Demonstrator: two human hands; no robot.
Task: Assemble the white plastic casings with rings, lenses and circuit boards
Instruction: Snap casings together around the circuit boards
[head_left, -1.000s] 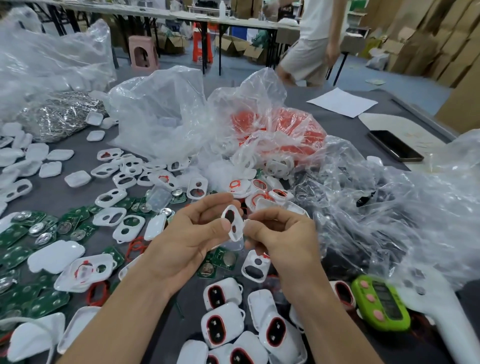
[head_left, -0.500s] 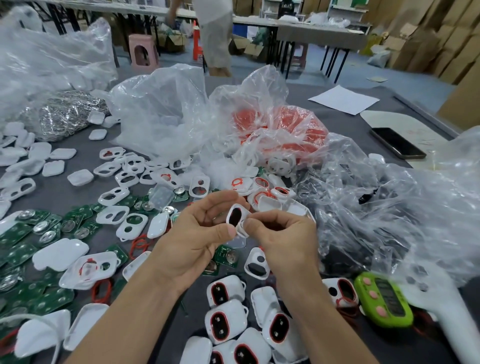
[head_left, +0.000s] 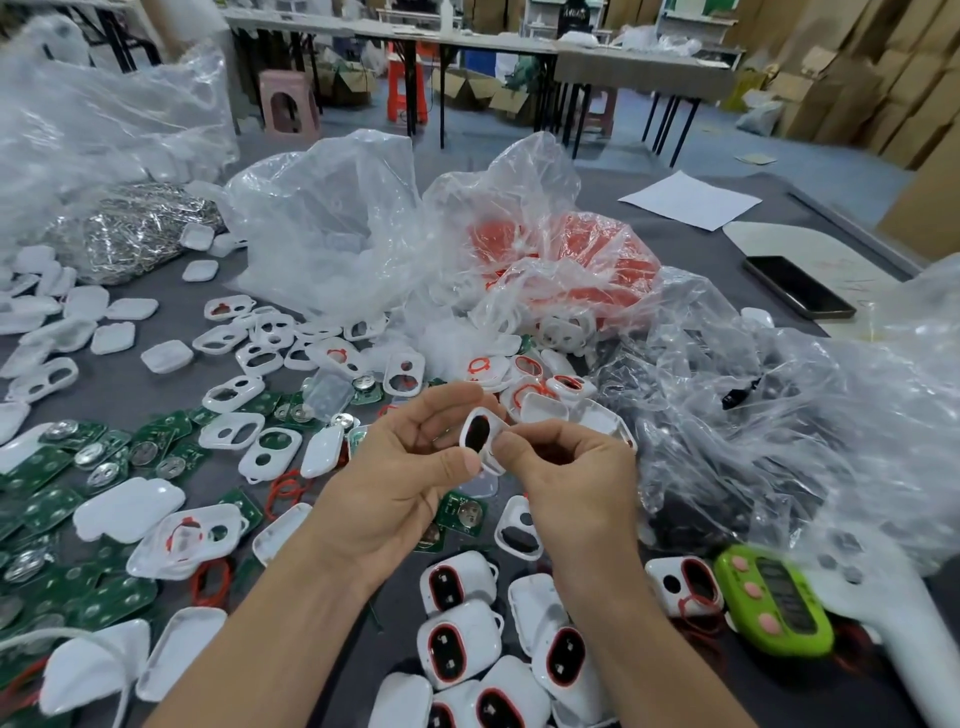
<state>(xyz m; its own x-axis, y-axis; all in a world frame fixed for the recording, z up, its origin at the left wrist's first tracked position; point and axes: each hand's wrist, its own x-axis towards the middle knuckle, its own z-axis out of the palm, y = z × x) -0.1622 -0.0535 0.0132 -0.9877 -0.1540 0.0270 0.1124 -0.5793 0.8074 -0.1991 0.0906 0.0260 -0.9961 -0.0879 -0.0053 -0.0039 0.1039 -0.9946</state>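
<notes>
Two hands are working on one white casing (head_left: 480, 435), which is being held up over the middle of the worktop (head_left: 691, 249), above a scatter of loose parts. The left hand (head_left: 400, 467) is curling its thumb and fingers (head_left: 441, 410) round the casing's left side; the right hand (head_left: 571, 478) is pinching its lower edge between thumb and forefinger. The casing's dark oval opening is facing the camera.

At least six finished casings (head_left: 449, 649), each showing a dark lens inside a red ring, are lying in a cluster just below the wrists. Green circuit boards (head_left: 41, 467), too many to count, are covering the left of the worktop, mixed with open white frames (head_left: 231, 431) and plain white covers (head_left: 127, 506). At least two loose red rings (head_left: 210, 579) are lying among them.

Four crumpled clear bags are crowding the far side: one at far left (head_left: 78, 130), one in the centre (head_left: 332, 228), one holding red rings (head_left: 571, 249), and one on the right (head_left: 779, 415), lying just beside the right hand and hiding the worktop there. A bag of silver parts (head_left: 135, 239) is sitting at the left. One green timer (head_left: 774, 605) with three pink buttons, one phone (head_left: 797, 286) and one paper sheet (head_left: 691, 200) are lying to the right.
</notes>
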